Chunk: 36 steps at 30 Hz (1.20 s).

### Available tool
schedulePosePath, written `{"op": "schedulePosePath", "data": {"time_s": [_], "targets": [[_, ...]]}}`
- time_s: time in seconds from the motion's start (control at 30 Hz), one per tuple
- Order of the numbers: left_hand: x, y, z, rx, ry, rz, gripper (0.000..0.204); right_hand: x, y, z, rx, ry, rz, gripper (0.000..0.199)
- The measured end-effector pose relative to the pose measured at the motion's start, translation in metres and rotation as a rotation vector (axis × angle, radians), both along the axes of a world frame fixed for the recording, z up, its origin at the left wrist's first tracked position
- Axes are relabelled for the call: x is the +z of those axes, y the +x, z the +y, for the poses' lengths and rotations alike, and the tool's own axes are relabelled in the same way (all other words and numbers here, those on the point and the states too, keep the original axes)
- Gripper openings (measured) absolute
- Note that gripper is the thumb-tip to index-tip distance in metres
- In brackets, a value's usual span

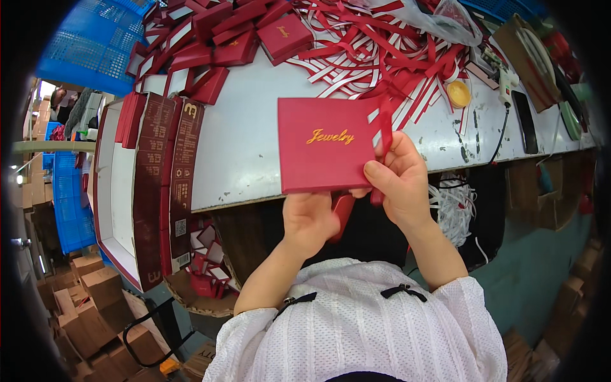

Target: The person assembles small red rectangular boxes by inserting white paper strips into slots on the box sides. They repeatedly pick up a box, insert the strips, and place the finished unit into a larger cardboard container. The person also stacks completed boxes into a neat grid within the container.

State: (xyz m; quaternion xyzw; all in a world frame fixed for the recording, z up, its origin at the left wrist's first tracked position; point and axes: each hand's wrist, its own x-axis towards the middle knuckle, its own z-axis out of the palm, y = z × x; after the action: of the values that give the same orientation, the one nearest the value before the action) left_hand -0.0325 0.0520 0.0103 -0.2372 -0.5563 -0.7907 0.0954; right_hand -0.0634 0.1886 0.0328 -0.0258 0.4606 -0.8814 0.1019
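Note:
A flat red jewelry box lid [326,162] with gold lettering is held up over the table's front edge. My left hand [307,219] is under its near edge, fingers hidden beneath it. Below it, beside that hand, shows another small red piece [342,215], whose kind I cannot make out. My right hand [398,178] pinches a red ribbon [384,124] at the right edge of the lid, thumb on top. The ribbon rises past the lid's right side, and a short end hangs below the fingers.
Red boxes [232,48] are heaped at the back left, beside a pile of red and white ribbons [382,51]. A large open carton [118,204] stands at the left. To the right lie a yellow round tub [458,94], a phone [525,122] and a cable [503,130].

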Motion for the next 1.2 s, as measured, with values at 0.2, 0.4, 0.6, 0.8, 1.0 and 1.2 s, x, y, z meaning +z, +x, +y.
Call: {"op": "schedulePosePath", "data": {"time_s": [0.2,0.4,0.6,0.8,1.0,1.2], "targets": [[0.023,-0.010,-0.004,0.090,0.378,-0.390,0.024,0.016,0.010,0.023,0.143,0.417,0.298,0.007],[0.026,-0.006,-0.007,-0.048,0.404,-0.426,0.024,0.027,0.008,0.013,0.076,0.773,0.656,0.014],[0.037,-0.001,0.000,0.042,0.334,-0.524,0.028,0.029,0.010,0.013,0.073,0.788,0.640,0.017],[0.033,0.002,-0.001,0.009,0.338,-0.482,0.024,0.029,0.012,0.014,0.064,0.789,0.641,0.018],[0.030,0.000,0.000,0.123,0.129,-0.370,0.024,0.028,0.012,0.016,0.059,0.823,0.653,0.015],[0.037,-0.005,0.003,0.103,0.257,-0.472,0.024,0.030,0.006,0.022,0.122,0.849,0.616,0.010]]}}
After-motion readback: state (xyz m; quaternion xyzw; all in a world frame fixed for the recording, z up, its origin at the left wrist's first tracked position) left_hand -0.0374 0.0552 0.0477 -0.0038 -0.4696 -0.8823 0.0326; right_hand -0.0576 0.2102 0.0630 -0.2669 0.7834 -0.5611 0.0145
